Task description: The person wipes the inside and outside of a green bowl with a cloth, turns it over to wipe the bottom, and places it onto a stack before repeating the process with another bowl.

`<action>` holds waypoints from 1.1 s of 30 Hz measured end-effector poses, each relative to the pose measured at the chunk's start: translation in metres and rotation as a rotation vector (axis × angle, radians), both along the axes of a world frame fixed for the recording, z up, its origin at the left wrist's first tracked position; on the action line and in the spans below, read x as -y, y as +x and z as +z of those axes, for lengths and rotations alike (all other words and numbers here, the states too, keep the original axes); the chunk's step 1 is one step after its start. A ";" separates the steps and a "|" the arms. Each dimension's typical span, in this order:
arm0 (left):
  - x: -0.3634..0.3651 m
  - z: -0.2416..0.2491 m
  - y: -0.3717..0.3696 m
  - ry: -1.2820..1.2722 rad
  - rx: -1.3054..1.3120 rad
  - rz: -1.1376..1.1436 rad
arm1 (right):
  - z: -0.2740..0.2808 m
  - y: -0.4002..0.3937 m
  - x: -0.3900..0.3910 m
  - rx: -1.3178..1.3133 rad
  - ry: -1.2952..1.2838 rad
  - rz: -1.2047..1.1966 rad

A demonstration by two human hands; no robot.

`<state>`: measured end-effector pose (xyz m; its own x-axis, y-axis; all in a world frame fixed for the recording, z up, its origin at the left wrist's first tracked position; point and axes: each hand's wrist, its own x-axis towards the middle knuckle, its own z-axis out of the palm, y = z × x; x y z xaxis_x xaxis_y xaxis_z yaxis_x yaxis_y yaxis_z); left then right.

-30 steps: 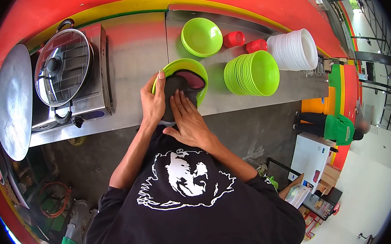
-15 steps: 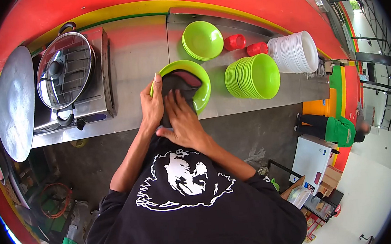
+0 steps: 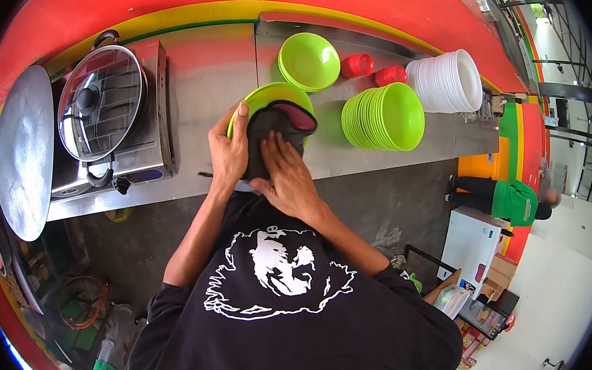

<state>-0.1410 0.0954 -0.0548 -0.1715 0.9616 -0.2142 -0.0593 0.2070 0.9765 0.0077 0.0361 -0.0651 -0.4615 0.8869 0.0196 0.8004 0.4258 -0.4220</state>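
My left hand (image 3: 229,148) grips a lime-green bowl (image 3: 271,91) by its left side, thumb up along the rim. The bowl is tilted over the front edge of the steel counter. A dark cloth (image 3: 257,129) with a maroon part covers most of its inside. My right hand (image 3: 288,178) holds the cloth against the bowl, its fingers laid close together on the fabric and the thumb nearer my shirt. Behind stand more green bowls (image 3: 308,62), nested; to the right lies a long tilted stack of green bowls (image 3: 402,116).
Small red cups (image 3: 356,65) and a stack of white bowls (image 3: 465,80) sit at the back right. On the left are a gas stove (image 3: 153,92), a glass-lidded pan (image 3: 114,123) and a large round metal lid (image 3: 24,154). People in green shirts (image 3: 513,201) are at both sides.
The bowl has tipped more and shifted slightly up and left. My right hand and the cloth have slid a little to the right.
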 end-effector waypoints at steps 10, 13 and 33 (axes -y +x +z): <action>0.009 -0.002 0.006 -0.100 0.009 -0.052 | -0.010 -0.002 -0.027 -0.204 -0.006 0.000; 0.011 -0.001 0.002 -0.063 -0.059 -0.043 | -0.011 -0.002 -0.019 -0.097 0.030 -0.110; 0.009 -0.011 -0.001 0.026 -0.001 0.008 | 0.020 -0.009 -0.003 -0.061 -0.045 0.172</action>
<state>-0.1420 0.0868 -0.0659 -0.1790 0.9656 -0.1888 -0.0598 0.1809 0.9817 -0.0015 0.0394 -0.0455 -0.6053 0.7959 0.0146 0.6899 0.5336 -0.4892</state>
